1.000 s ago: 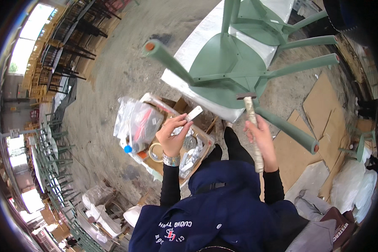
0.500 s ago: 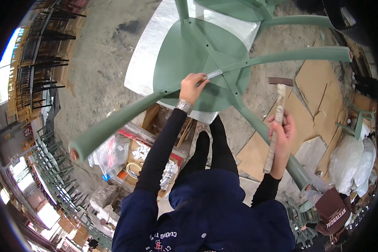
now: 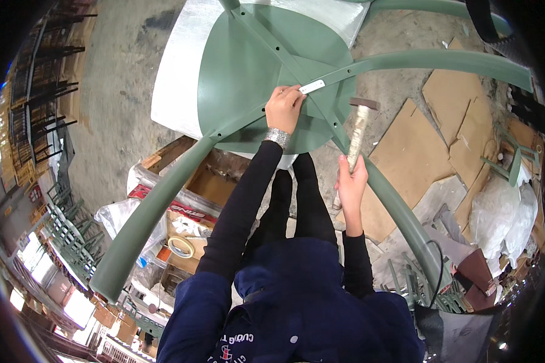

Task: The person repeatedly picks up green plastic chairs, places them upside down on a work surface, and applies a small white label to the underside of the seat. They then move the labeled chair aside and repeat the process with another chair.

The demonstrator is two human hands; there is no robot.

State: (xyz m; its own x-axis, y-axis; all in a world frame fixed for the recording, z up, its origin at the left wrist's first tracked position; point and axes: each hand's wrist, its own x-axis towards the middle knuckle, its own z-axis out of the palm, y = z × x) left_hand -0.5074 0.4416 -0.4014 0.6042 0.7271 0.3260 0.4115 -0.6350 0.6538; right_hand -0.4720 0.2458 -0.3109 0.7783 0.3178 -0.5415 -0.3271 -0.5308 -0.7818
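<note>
An upturned green chair has its round seat (image 3: 236, 66) lying on a white padded surface (image 3: 178, 72), with crossed braces (image 3: 287, 63) between its splayed legs. My left hand (image 3: 283, 110) is closed in a pinch at the centre of the cross. Its fingertips hold the end of a small flat white strip (image 3: 312, 86) lying along one brace. My right hand (image 3: 351, 184) grips a hammer (image 3: 358, 130) by its handle, which is wrapped in pale tape. The dark hammer head is raised to the right of the strip, apart from it.
Cardboard sheets (image 3: 406, 151) cover the floor at the right. A box (image 3: 215, 181) and a roll of tape (image 3: 181, 247) are at my lower left. Plastic-wrapped bundles (image 3: 502, 224) stand at the far right. Stacked dark chairs (image 3: 39, 91) line the left side.
The hammer has swung left and closer to the white strip, its head now nearer the chair seat. My left hand stays at the braces. The view has shifted, so the chair sits further up and left.
</note>
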